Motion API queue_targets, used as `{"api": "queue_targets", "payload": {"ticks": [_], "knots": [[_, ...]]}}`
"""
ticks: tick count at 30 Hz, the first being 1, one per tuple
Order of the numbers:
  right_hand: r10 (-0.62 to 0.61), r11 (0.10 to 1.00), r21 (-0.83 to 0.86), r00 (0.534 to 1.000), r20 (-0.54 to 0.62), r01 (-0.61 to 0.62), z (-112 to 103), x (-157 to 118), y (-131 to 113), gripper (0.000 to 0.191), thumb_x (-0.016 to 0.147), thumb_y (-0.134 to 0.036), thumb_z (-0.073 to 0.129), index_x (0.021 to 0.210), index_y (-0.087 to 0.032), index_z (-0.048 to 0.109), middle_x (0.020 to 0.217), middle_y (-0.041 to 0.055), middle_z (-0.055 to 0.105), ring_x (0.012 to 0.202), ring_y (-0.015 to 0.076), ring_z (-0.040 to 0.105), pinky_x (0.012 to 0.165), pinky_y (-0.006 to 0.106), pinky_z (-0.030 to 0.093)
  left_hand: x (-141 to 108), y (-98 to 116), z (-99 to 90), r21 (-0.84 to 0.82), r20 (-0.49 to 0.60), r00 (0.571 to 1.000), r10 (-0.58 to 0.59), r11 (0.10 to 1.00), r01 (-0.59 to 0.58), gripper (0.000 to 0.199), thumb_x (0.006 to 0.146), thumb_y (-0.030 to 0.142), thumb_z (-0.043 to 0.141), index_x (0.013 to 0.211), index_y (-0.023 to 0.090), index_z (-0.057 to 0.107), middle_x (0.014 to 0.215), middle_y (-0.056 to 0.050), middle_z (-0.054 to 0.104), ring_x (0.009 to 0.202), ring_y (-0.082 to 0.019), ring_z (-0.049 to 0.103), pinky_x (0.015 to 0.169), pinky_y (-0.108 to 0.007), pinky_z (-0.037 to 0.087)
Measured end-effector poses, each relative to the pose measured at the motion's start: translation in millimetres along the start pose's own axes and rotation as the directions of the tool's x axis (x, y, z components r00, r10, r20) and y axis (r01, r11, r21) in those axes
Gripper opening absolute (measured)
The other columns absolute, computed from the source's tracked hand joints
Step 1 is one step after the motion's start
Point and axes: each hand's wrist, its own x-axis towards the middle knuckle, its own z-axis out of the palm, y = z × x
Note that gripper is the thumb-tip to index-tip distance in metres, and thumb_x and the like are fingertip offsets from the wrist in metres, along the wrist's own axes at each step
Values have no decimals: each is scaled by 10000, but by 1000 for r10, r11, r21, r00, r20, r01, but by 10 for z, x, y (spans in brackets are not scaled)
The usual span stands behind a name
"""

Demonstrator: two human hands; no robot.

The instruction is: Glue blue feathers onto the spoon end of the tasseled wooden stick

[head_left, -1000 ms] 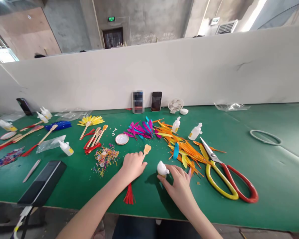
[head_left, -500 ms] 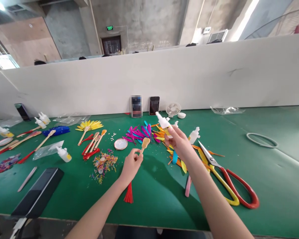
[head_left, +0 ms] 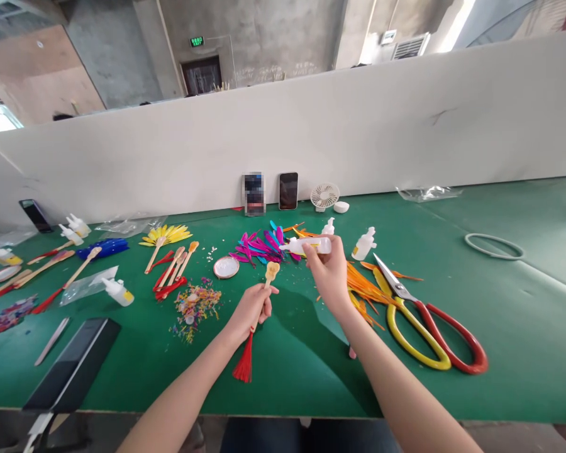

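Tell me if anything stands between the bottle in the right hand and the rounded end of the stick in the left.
Nothing visible does: from the white bottle in the right hand to the wooden stick in the left hand, the gap looks open. The magenta feathers lie on the table beyond, not in between.

A green sign (head_left: 197, 41) spells out "EXIT" high on the far wall (head_left: 287, 34), well beyond the left hand (head_left: 252, 311) and off to its left; a row of characters above the word is too small to make out. Pale handwriting (head_left: 259, 74) runs across the same wall, far ahead of both hands, too faint to read. Markings on the white bottle (head_left: 319, 243) held in the right hand (head_left: 329, 274) are likewise illegible.
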Motion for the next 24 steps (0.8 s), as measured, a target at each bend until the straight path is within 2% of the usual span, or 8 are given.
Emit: {"api": "queue_targets", "payload": {"ticks": [4, 8, 9, 12, 13, 17, 20, 24], "knots": [[-95, 988, -127, 992, -84, 83, 42, -87, 28, 301, 656, -447, 581, 753, -201, 437, 638, -15, 517, 542, 120, 462, 521, 258, 382, -7, -14, 8, 48, 30, 999, 25, 998, -26, 307, 722, 423, 430, 760, 137, 534, 331, 92, 365, 257, -46, 253, 321, -201, 150], [-81, 963, -251, 994, 67, 95, 92, -134, 97, 296, 653, -434, 583, 788, -196, 472, 575, -36, 491, 473, 110, 425, 491, 251, 360, 3, -15, 24, 18, 36, 999, 27, 999, -27, 241, 717, 375, 429, 703, 151, 516, 302, 100, 309, 271, -48, 221, 330, -201, 145], [-86, 961, -258, 994, 74, 102, 99, -139, 106, 295, 662, -432, 573, 806, -196, 469, 585, -32, 493, 474, 113, 429, 488, 251, 358, 8, -16, 24, 7, 31, 999, 29, 1000, -29, 230, 718, 365, 424, 692, 153, 510, 297, 101, 298, 272, -48, 212, 332, -202, 139], [-165, 974, -167, 983, -77, 150, 104, -142, 108, 278, 735, -429, 478, 883, -201, 417, 739, 24, 528, 578, 138, 491, 524, 262, 379, 24, -22, 17, 12, 16, 1000, 26, 1000, -27, 220, 727, 350, 409, 676, 156, 500, 297, 102, 292, 273, -49, 206, 338, -208, 128], [-169, 977, -145, 981, -93, 155, 102, -139, 105, 277, 745, -430, 460, 891, -202, 401, 754, 31, 525, 589, 142, 494, 526, 265, 380, 27, -24, 14, 26, 18, 999, 27, 999, -27, 218, 729, 345, 408, 670, 157, 500, 298, 100, 295, 274, -50, 210, 341, -209, 130], [-62, 970, -226, 993, 104, 84, 101, -128, 110, 262, 722, -454, 476, 780, -212, 394, 543, -39, 438, 433, 121, 388, 448, 258, 322, 27, -24, 10, 62, 48, 998, 39, 997, -42, 198, 735, 318, 405, 658, 162, 499, 296, 100, 297, 278, -52, 218, 350, -217, 144], [-134, 965, -230, 991, -2, 130, 107, -123, 128, 243, 747, -446, 432, 795, -211, 393, 599, -14, 476, 480, 130, 425, 478, 265, 340, 24, -20, 16, 85, 50, 998, 45, 995, -49, 197, 742, 304, 391, 654, 163, 496, 295, 100, 299, 283, -53, 224, 355, -216, 156], [-131, 955, -257, 988, 80, 147, 122, -113, 157, 259, 720, -457, 469, 760, -210, 402, 584, -11, 485, 468, 137, 429, 466, 272, 347, 21, -19, 26, 85, 40, 999, 34, 996, -37, 182, 741, 276, 384, 642, 164, 488, 288, 99, 296, 284, -56, 222, 356, -219, 158]]}}
